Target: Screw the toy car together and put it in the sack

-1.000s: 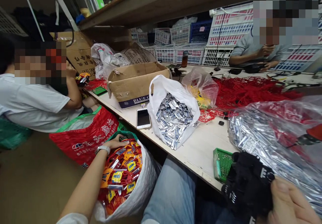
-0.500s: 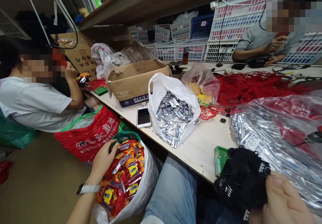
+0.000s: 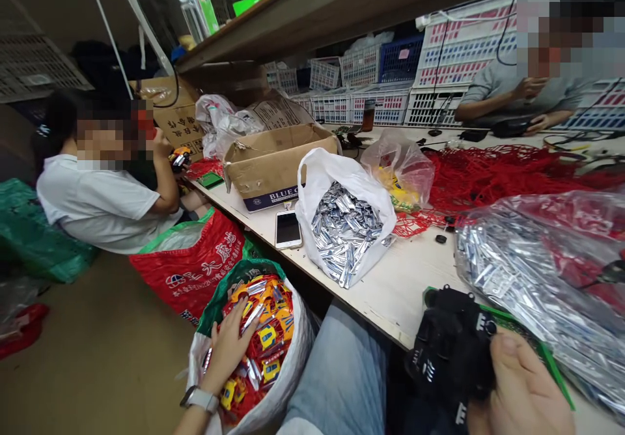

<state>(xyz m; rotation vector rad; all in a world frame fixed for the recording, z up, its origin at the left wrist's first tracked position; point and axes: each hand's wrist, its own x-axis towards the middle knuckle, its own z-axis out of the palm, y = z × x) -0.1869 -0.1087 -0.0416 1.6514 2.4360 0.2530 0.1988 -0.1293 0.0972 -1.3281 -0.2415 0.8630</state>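
My left hand (image 3: 229, 344), with a watch on its wrist, lies on the red, orange and yellow plastic parts (image 3: 268, 337) inside a white sack (image 3: 297, 370) beside my leg. Its fingers are spread, and nothing is seen gripped in them. At the lower right my right hand (image 3: 522, 383) grips a black plastic part (image 3: 454, 350) by its right side, over the table's front edge. Behind that part a green tray (image 3: 551, 363) shows partly. A white bag (image 3: 312, 194) of silvery strips (image 3: 342, 226) stands open mid-table.
Beside the white bag lie a phone (image 3: 288, 229) and a cardboard box (image 3: 273, 168). A clear bag of silvery strips (image 3: 508, 272) and red netting (image 3: 488, 174) cover the right side. One person (image 3: 107, 194) sits at left, another (image 3: 512, 90) across the table.
My left hand has moved from the sack's rim down onto the parts inside. The view has shifted slightly left, and more of the green tray shows behind the black part.
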